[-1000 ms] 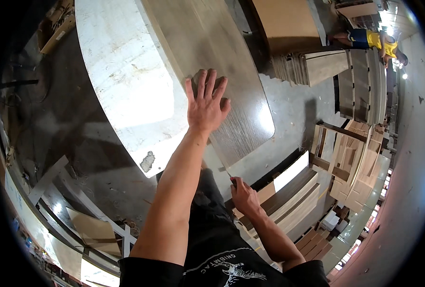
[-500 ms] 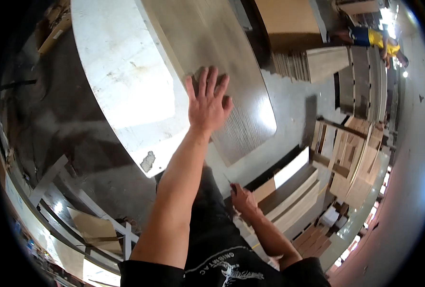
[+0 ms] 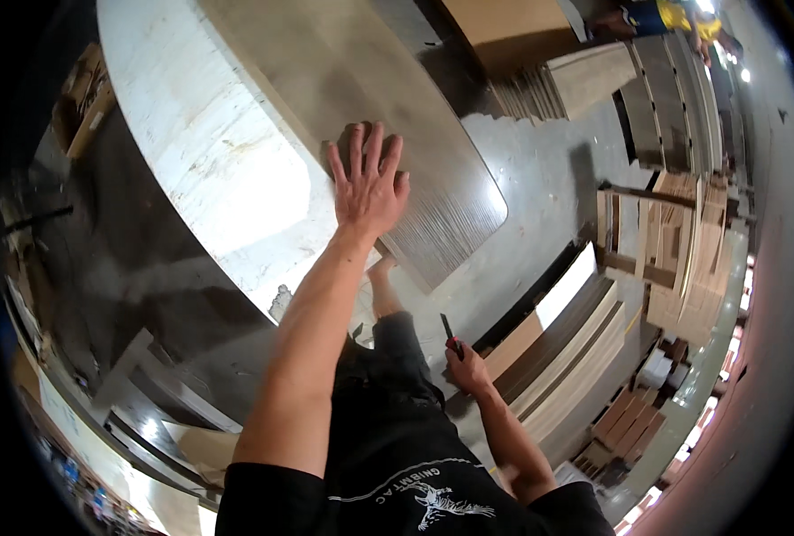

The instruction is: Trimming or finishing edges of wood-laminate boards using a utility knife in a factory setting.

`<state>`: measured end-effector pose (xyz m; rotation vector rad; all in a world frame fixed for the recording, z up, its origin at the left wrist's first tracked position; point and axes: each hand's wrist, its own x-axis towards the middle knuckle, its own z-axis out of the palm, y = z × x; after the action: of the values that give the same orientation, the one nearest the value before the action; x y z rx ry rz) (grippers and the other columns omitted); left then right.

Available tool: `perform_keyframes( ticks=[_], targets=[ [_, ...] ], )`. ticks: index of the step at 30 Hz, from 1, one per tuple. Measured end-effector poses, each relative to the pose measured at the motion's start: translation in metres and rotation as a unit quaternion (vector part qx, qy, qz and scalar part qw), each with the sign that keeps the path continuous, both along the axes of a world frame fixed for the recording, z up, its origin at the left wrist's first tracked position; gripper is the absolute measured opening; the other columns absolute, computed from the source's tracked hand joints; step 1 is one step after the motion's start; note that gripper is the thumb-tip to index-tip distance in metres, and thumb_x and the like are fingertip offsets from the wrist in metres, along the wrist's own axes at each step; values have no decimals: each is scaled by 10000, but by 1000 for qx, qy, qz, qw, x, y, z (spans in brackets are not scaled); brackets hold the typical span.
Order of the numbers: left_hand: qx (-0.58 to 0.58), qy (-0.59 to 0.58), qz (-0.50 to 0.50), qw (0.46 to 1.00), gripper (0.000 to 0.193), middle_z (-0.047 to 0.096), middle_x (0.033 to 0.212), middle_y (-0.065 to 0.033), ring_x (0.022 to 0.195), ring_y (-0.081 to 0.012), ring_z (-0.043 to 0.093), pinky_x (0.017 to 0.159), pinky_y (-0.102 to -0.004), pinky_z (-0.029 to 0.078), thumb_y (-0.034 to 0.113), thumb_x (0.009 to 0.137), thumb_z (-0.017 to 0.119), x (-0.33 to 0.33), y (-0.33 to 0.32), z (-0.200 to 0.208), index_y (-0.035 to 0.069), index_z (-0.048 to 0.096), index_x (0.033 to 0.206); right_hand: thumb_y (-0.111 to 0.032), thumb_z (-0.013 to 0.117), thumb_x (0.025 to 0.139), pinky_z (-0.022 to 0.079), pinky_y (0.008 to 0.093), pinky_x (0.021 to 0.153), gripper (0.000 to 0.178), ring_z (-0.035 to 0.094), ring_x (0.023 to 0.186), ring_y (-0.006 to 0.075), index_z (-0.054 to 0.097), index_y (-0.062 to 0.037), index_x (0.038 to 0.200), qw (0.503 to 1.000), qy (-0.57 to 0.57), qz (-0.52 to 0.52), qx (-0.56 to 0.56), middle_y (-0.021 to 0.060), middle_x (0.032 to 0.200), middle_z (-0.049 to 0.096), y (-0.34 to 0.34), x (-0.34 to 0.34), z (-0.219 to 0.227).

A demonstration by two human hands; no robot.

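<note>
My left hand (image 3: 370,192) lies palm down with fingers spread on a brown wood-grain board (image 3: 441,161), near its long left edge. The board has a rounded corner and a wrinkled, shiny patch at its near end. It rests on a white, stained tabletop (image 3: 187,134) and reaches past its right side. My right hand (image 3: 470,368) is low on the right, apart from the board. Its fingers wrap round a utility knife (image 3: 451,340) with a red and black handle, the dark blade pointing away from me.
Right of me lie long stacked panels (image 3: 562,344). Farther right stand a wooden rack (image 3: 660,237) and brown boxes (image 3: 627,420). A stack of boards (image 3: 589,80) sits beyond the board, with a person in yellow (image 3: 674,16) behind. Metal framing (image 3: 160,380) stands at left.
My right hand has turned and come up a little, so the knife's handle and blade now show plainly. My left hand stays flat on the board. The whole view has shifted slightly.
</note>
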<state>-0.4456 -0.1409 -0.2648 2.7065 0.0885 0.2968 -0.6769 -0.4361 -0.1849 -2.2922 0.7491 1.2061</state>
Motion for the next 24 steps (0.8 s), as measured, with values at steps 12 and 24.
perform_keyframes(
  ticks=[12,24],
  targets=[
    [86,-42,-434,896,668,501,1533,-11,1479,-330,378,1160,-762,239,490,774,797,-84,-40,0,233,619,1364,-349,573,1029,521,328,602,394,620,644,151,575,-43,1279,968,-50,-217,114,80,868,656,1,-70,-23],
    [120,-26,-435,892,734,506,1548,-47,1456,-363,425,1128,-733,306,544,790,795,-84,-52,6,195,606,1409,-337,604,1039,496,294,561,359,596,604,122,593,-46,1249,890,-185,-372,188,31,810,620,34,-125,-62]
  ],
)
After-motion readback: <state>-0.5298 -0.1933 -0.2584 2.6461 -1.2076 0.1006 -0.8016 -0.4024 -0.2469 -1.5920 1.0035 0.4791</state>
